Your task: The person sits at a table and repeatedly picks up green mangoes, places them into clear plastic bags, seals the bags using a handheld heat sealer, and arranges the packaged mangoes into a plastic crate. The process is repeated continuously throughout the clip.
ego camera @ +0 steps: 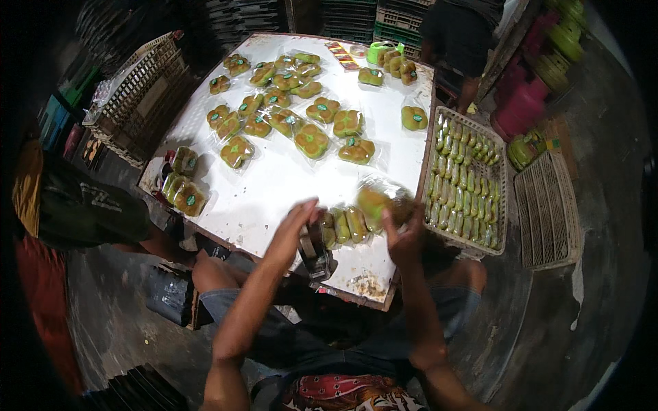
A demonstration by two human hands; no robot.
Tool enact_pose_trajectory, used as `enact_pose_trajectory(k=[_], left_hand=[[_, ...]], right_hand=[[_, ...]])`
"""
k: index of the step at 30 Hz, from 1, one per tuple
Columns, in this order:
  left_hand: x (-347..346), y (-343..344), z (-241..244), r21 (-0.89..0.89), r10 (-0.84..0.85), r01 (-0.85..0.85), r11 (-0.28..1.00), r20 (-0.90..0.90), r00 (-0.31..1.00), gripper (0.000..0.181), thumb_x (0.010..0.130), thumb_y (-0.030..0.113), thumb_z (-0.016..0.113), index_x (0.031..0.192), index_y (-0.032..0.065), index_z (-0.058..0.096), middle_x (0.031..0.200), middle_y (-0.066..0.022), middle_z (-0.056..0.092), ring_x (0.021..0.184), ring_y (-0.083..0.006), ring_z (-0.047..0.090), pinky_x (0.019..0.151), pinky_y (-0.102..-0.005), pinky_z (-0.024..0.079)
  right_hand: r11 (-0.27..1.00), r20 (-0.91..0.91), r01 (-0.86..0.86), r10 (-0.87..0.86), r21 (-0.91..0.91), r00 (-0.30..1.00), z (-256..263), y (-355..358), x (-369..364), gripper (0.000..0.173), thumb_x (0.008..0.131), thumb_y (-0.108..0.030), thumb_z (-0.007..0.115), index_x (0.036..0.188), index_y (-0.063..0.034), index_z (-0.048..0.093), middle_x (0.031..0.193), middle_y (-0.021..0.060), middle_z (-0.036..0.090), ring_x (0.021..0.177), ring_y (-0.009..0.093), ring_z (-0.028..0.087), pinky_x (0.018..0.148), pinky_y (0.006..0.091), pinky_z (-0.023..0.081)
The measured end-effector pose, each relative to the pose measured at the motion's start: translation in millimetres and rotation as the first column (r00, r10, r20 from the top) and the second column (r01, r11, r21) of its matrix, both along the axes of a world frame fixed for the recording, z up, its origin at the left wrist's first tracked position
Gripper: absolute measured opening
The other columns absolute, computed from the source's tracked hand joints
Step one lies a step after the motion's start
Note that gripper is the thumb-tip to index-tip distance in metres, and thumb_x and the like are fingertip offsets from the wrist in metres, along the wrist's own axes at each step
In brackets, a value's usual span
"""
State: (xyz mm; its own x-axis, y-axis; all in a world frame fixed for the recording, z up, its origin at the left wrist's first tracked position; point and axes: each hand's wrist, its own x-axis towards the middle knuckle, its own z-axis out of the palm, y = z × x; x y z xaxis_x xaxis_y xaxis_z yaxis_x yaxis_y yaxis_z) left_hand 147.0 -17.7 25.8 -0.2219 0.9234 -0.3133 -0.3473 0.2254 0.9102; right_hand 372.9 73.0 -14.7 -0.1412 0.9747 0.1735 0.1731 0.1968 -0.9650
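Note:
My right hand (403, 239) grips a clear plastic bag with a green-and-brown bun cluster (374, 201) in it, blurred by motion. My left hand (294, 223) is raised, its fingertips beside the top of a black tape dispenser (316, 254) at the table's near edge. Whether those fingers pinch anything cannot be made out. Between both hands, a row of bagged buns (348, 225) stands on edge on the white table (247, 198). More bagged buns (311, 141), many with a round green sticker, lie spread over the far half.
A plastic crate (465, 180) filled with wrapped buns adjoins the table's right side, beside an upended crate (546, 210). Another person's dark sleeve (92, 198) is at left, near bagged buns (189, 198). Someone stands at the far right corner (457, 41). Crates (139, 97) stack at left.

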Motion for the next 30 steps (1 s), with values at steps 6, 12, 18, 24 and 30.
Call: enact_pose_trajectory(k=[6, 12, 18, 24, 30], left_hand=[[-68.0, 195.5, -92.3, -0.137, 0.108, -0.260, 0.956, -0.660, 0.744, 0.092, 0.081, 0.055, 0.076, 0.133, -0.0154, 0.046, 0.125, -0.0289, 0.059, 0.117, -0.0336, 0.060, 0.100, -0.0389, 0.047], [-146.5, 260.6, -213.5, -0.260, 0.341, -0.590, 0.764, -0.614, 0.712, 0.085, 0.068, 0.046, 0.084, 0.119, -0.0151, 0.054, 0.117, -0.0303, 0.064, 0.104, -0.0373, 0.066, 0.089, -0.0408, 0.054], [-108.6, 221.0, -151.5, 0.022, 0.450, -0.539, 0.842, -0.579, 0.680, 0.048, 0.074, 0.024, 0.083, 0.107, -0.0013, 0.058, 0.099, -0.0159, 0.068, 0.087, -0.0280, 0.066, 0.080, -0.0374, 0.054], [7.8, 48.2, -20.0, 0.194, 0.058, 0.028, 0.981, -0.423, 0.904, 0.048, 0.085, 0.029, 0.080, 0.118, 0.0033, 0.054, 0.107, -0.0108, 0.061, 0.099, -0.0175, 0.060, 0.089, -0.0323, 0.049], [26.1, -41.2, -25.7, 0.017, 0.077, -0.093, 0.995, 0.424, 0.902, 0.046, 0.092, 0.020, 0.071, 0.129, -0.0021, 0.053, 0.122, -0.0137, 0.061, 0.113, -0.0234, 0.063, 0.095, -0.0390, 0.054]], right_hand=[[0.978, 0.434, 0.148, -0.199, 0.149, 0.879, -120.4, 74.1, 51.9, 0.047, 0.085, -0.025, 0.073, 0.122, -0.0003, 0.055, 0.120, 0.0208, 0.059, 0.110, 0.037, 0.059, 0.097, 0.0434, 0.047], [0.966, 0.324, 0.149, -0.213, 0.211, 0.922, -117.9, 58.4, 10.9, 0.049, 0.085, -0.031, 0.075, 0.118, -0.0001, 0.056, 0.113, 0.0198, 0.060, 0.105, 0.037, 0.059, 0.093, 0.0438, 0.048], [0.950, 0.399, 0.115, -0.230, 0.291, 0.888, -82.3, 52.0, 5.4, 0.061, 0.083, -0.032, 0.078, 0.127, -0.0007, 0.050, 0.126, 0.0208, 0.053, 0.115, 0.036, 0.054, 0.098, 0.0451, 0.045], [0.966, -0.213, -0.250, 0.231, -0.071, 0.950, -3.4, 2.3, -37.9, 0.061, 0.088, -0.023, 0.076, 0.138, -0.0007, 0.047, 0.132, 0.0124, 0.055, 0.118, 0.022, 0.055, 0.098, 0.0376, 0.046], [0.797, -0.344, -0.513, 0.407, -0.318, 0.846, -11.3, -48.1, -33.5, 0.040, 0.098, -0.026, 0.065, 0.126, 0.0015, 0.058, 0.108, 0.0070, 0.067, 0.097, 0.014, 0.061, 0.088, 0.0298, 0.050]])
